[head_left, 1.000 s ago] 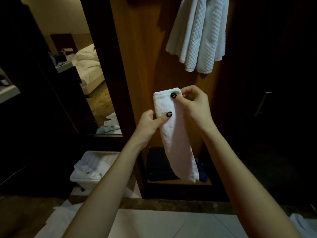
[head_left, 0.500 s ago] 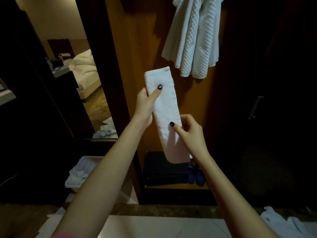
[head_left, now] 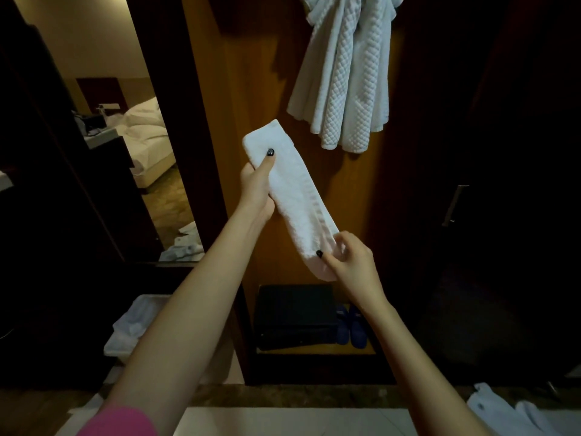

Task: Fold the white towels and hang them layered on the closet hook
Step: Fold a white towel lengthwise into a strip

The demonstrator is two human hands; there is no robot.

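1 folded towel [head_left: 295, 196] held aslant, left hand [head_left: 256, 187] gripping its top, right hand [head_left: 352, 265] pinching its bottom end

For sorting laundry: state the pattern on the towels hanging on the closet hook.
Hanging towels: white, diamond-quilted weave; head view.

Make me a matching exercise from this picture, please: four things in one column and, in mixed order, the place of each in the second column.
1. folded towel
2. quilted towels
3. black case
4. blue slippers

a. low in the closet, right of the case
b. hanging high in the closet
c. gripped by the left hand and the right hand
d. low in the closet, left of the slippers

Pairs: 1-c, 2-b, 3-d, 4-a
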